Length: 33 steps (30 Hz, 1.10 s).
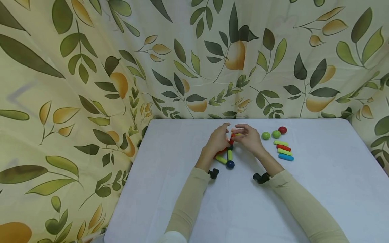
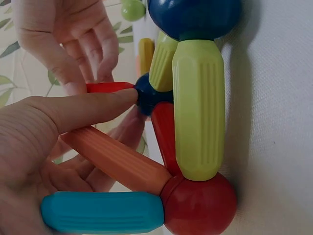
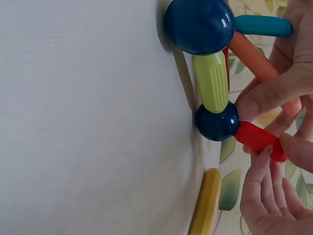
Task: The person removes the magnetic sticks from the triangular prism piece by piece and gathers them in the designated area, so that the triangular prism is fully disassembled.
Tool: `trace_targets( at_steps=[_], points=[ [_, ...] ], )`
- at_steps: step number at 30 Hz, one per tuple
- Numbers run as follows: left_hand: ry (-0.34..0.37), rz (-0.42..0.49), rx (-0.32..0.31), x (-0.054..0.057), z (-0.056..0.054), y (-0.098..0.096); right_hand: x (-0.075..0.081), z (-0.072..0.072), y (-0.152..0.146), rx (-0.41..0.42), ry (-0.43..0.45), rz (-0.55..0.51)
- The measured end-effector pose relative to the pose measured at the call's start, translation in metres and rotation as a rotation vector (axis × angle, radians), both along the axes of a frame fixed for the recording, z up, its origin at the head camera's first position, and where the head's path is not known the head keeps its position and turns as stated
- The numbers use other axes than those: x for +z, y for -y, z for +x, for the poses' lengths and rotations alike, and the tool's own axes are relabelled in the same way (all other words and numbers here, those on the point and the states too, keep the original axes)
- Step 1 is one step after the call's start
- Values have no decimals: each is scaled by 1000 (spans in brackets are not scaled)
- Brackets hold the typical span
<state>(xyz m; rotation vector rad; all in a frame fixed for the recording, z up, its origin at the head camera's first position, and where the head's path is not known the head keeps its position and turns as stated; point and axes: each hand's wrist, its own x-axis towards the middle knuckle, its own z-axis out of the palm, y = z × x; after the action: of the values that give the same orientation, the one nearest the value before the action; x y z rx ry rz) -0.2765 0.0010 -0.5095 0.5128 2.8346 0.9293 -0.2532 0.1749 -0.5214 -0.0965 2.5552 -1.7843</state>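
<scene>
Leafy curtain [image 1: 170, 47] with orange fruit hangs along the left, back and right, with a pale-covered table [image 1: 316, 199] in front of it. Going left to right: the build [image 1: 230, 156] sits towards the back of the table, left of centre, and from the head view the hands hide a good chunk of it. Its base is a triangle of a near navy ball [image 2: 195, 14], a red corner ball [image 2: 200, 205] and a second navy ball [image 3: 217, 120], joined by two lime rods [image 2: 200, 112] and a red base rod [image 2: 164, 139]. A teal rod [image 2: 102, 211] stands up from the red corner, and an orange rod [image 2: 117, 159] leans up from it too, passing behind the left thumb. Yellow rod [image 3: 205, 205] lies apart, beyond the triangle. Off to the right are two green balls [image 1: 265, 135] and a loose red ball [image 1: 282, 130], then four loose rods [image 1: 283, 147] in a stack-like row.

Hands: both forearms reach in from the near side, a black camera [image 1: 214, 173] at each wrist. Left hand [image 1: 217, 138] has thumb and a fingertip pinching the second navy ball. Right hand [image 1: 249, 136] is bent inward, thumb and fingertips pinching a raised red rod [image 3: 257, 137] on that same ball.
</scene>
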Motion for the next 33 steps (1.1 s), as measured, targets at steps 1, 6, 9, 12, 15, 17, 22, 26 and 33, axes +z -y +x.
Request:
trace_targets(
  at_steps=[1,6,9,12,15,17,22,26,33],
  points=[
    [4,-6,4,0,0,0,-1,0,-1,-4,12,-14],
    [25,-24,24,1,1,-2,-4,-1,-4,-24,96,-106],
    [35,-33,37,2,1,-3,-4,-1,-6,-40,136,-140],
    [44,-50,48,3,1,-4,-3,0,-7,-44,153,-153],
    [44,-68,48,3,0,-4,-1,0,-6,-56,161,-153],
    [33,-84,42,3,-1,-4,2,-1,-6,-81,153,-184],
    [8,-106,32,5,-2,-5,19,-6,-16,-161,77,-217],
    [30,-97,44,4,-1,-4,31,-3,-27,-182,63,-200],
    [123,97,18,7,3,6,40,17,-56,-262,115,-317]
  ],
)
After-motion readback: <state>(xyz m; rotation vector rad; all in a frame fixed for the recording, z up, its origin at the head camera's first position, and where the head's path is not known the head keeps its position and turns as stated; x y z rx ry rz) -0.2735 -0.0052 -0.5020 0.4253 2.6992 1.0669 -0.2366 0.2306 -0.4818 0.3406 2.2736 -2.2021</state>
